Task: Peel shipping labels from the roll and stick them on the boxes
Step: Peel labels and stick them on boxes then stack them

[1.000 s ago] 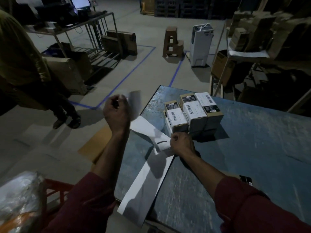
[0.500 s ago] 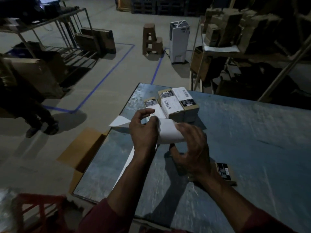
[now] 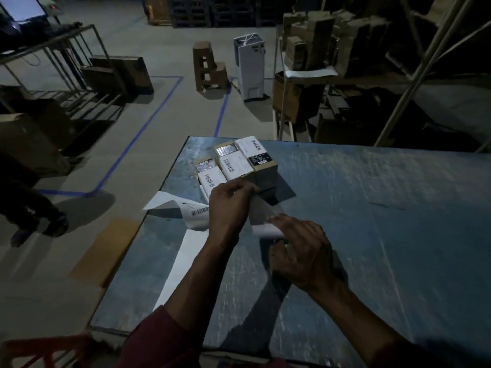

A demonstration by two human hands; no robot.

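Small brown boxes point(image 3: 261, 170) with white barcode labels on top stand packed together at the far left of the blue table point(image 3: 372, 221). A white label strip point(image 3: 195, 212) curls across the table's left edge and trails down toward me. My left hand point(image 3: 229, 205) pinches the strip just in front of the boxes. My right hand point(image 3: 300, 252) sits to its right, fingertips on a curled white piece point(image 3: 261, 221) of the strip. A small box under my right hand is mostly hidden.
A person's dark legs point(image 3: 29, 208) stand on the floor at left. Flat cardboard point(image 3: 106, 251) lies beside the table's left edge. Beyond are a metal rack point(image 3: 53, 62), a brown step stool point(image 3: 208, 66), a white appliance point(image 3: 249, 67) and shelves of cartons point(image 3: 318, 43).
My left hand came from off the table's left side to in front of the boxes, bringing the strip. My right hand has lifted and spread over the curled piece.
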